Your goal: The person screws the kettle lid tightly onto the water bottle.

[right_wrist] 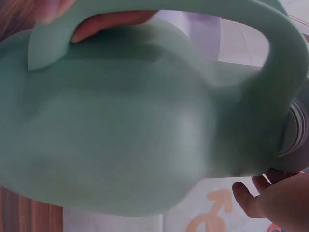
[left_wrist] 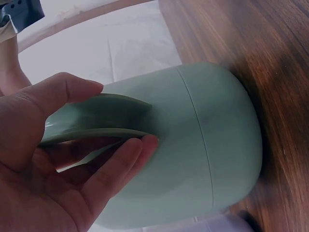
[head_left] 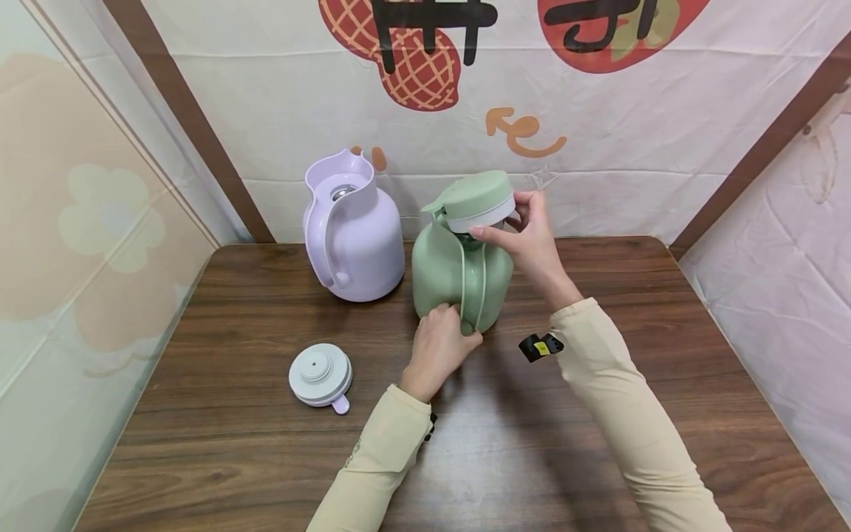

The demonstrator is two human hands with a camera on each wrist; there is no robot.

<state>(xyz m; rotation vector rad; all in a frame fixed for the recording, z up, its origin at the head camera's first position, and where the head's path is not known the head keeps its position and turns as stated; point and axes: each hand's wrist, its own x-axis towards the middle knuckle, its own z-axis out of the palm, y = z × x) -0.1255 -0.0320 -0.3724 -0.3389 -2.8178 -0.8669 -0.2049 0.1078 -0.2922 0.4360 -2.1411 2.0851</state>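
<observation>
A green vacuum jug [head_left: 435,277] stands toward the back of the table, its handle [head_left: 473,284] facing me. My left hand [head_left: 439,347] grips the lower part of that handle; in the left wrist view the thumb [left_wrist: 79,89] lies on one side and the fingers [left_wrist: 120,162] curl under the other. Between thumb and fingers, my right hand [head_left: 532,240] holds the green lid [head_left: 479,196] by its pale rim. The lid sits tilted over the jug's mouth, with a dark gap showing beneath it. The right wrist view shows the right fingers [right_wrist: 285,195] beside the mouth.
Left of the green jug stands a lilac jug [head_left: 368,244] with no lid on it, its steel mouth showing. A round pale lid [head_left: 319,373] with a lilac tab lies on the wooden table [head_left: 233,428]. Behind the table hangs a printed cloth [head_left: 279,103].
</observation>
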